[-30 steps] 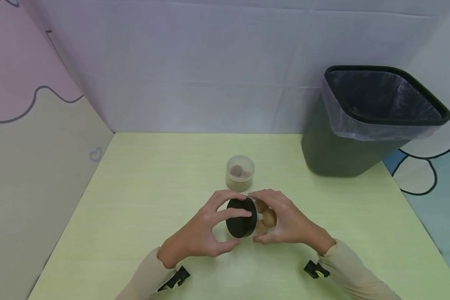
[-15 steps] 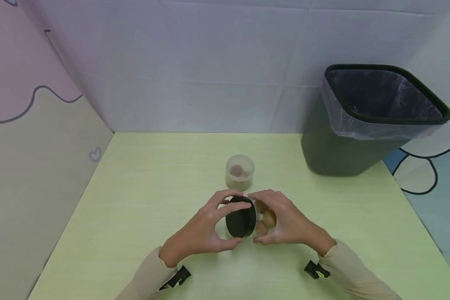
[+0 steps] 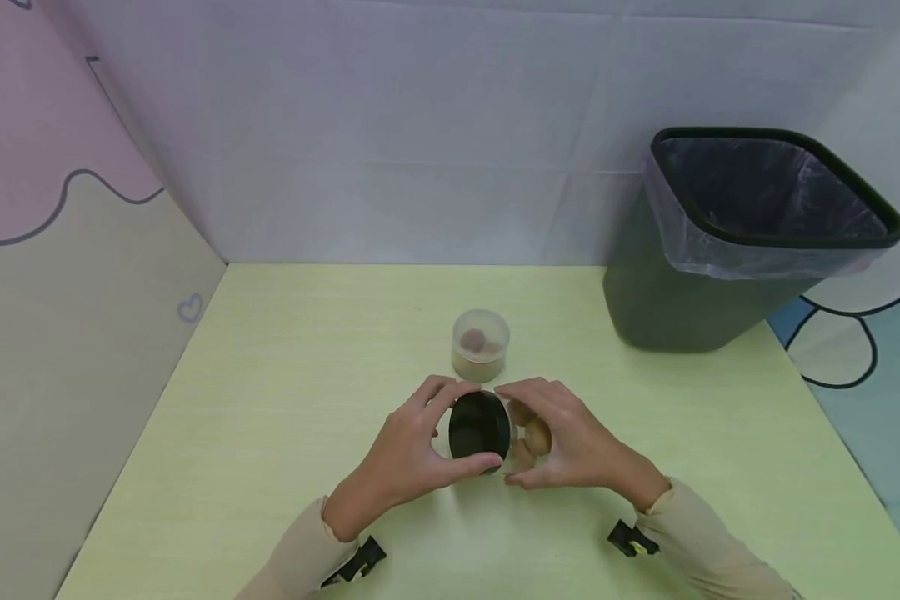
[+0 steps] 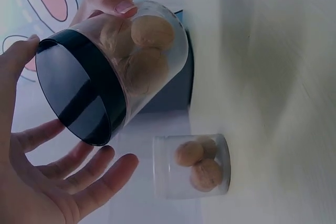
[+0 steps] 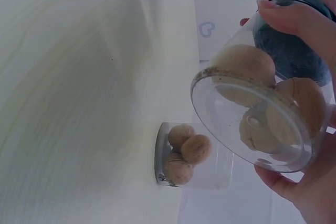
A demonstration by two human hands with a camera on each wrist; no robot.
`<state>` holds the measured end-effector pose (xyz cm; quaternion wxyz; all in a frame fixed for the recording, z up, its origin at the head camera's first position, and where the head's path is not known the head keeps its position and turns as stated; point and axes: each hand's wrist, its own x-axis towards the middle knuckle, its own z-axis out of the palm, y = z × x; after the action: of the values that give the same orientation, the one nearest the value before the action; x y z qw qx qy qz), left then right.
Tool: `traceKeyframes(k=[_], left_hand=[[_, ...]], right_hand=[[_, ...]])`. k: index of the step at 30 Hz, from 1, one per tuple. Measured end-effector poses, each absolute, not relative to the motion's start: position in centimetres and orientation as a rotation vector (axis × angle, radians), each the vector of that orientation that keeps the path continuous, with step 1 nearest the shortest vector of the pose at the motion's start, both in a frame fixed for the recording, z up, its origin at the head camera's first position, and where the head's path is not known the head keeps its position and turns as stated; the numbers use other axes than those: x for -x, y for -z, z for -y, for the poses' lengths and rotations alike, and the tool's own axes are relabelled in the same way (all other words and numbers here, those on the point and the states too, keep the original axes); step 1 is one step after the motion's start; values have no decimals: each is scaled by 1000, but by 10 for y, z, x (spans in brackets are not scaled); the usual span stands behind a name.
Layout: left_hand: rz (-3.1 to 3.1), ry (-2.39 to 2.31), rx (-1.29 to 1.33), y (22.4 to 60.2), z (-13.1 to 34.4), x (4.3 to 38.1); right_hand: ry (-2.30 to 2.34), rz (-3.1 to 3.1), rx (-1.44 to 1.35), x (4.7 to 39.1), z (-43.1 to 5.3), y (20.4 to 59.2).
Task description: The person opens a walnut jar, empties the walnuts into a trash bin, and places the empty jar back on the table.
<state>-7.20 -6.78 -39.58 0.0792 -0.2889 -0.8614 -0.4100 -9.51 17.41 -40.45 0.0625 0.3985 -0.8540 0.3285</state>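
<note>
A clear jar with a black lid is held tilted on its side above the table, its lid facing left. Inside it are several walnuts. My left hand grips the lid by its rim, thumb at the near edge and fingers at the far edge. My right hand holds the jar's body, its thumb and fingers curled round the clear wall. Just beyond both hands, a second clear jar stands upright without a lid, with walnuts at its bottom.
A grey waste bin lined with a clear bag stands at the table's back right. The pale yellow-green table meets a white cloth wall at the back and a printed panel on the left.
My left fingers have slid off the lid's face to its far rim, and the thumb has shifted up along the near edge. The right hand and the jar have hardly moved.
</note>
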Motion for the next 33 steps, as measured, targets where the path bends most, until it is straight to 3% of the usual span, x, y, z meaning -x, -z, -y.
traceKeyframes(k=[15, 26, 33], left_hand=[[2276, 1130, 1455, 384, 77, 76], [2284, 1068, 1474, 388, 76, 77], [2384, 1100, 1294, 392, 76, 77]], right_hand=[[-1036, 2595, -1221, 97, -173, 403], [-1044, 2590, -1237, 96, -173, 405], [-1021, 2582, -1235, 95, -173, 404]])
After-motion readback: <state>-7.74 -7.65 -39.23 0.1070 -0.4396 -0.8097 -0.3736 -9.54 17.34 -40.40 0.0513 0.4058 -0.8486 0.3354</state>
